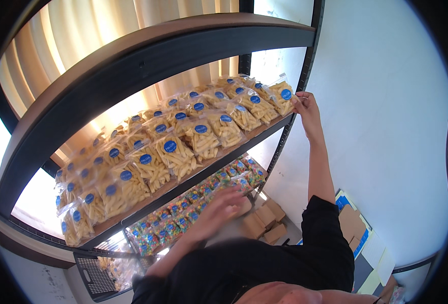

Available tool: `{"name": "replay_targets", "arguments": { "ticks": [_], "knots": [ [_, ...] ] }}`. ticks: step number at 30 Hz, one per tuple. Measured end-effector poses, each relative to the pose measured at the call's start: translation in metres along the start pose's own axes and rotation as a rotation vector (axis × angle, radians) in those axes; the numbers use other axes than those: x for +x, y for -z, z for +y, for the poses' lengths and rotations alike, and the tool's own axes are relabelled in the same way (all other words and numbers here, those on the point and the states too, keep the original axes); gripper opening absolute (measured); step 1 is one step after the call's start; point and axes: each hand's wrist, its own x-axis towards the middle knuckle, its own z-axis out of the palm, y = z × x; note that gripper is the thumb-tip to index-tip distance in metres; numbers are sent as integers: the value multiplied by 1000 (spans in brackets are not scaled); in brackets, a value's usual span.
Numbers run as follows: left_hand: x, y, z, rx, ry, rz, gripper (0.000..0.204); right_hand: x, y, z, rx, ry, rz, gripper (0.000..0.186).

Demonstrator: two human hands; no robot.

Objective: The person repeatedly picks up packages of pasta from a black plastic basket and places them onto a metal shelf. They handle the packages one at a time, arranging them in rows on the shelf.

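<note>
My right hand (307,112) reaches up to the right end of the upper shelf. Its thumb and fingers pinch the edge of a clear bag of pale yellow stick snacks (280,102) with a round blue label. That bag stands at the end of the front row, beside more bags of the same kind (201,136). Lower down, in front of the shelf edge, hangs my left hand (220,209). It is blurred, its fingers look stretched out, and I see nothing in it.
A black-framed rack carries the wooden upper shelf (224,154). Bags of multicoloured snacks (175,223) fill a lower shelf. A dark plastic crate (94,276) with bags sits at lower left. Cardboard boxes (264,219) lie on the floor. A white wall (386,126) rises at right.
</note>
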Motion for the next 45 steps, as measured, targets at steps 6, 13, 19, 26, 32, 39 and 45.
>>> {"name": "replay_targets", "arguments": {
  "ticks": [6, 13, 19, 26, 32, 39, 45],
  "knots": [
    [-11, 8, -5, 48, 2, 71, 37, 33, -18, 43, -181, -64, -8, 36],
    [-25, 7, -12, -64, 138, 173, 35, 41, -36, 45, -426, -32, 6, 38],
    [-27, 4, -16, -52, 165, 206, 37, 38, -35, 46, -427, -26, -17, 42],
    [-30, -2, -19, -56, 207, 206, 34, 24, -34, 52, -493, 72, 47, 46],
    [-34, -1, -21, -20, 228, 221, 33, 9, -41, 51, -428, 67, 118, 47],
    [-39, -4, -22, -14, 295, 247, 32, 4, -55, 69, -332, 139, 216, 48],
    [-41, -5, -24, -43, 288, 241, 32, 9, -59, 78, -394, 187, 243, 50]
  ]
}}
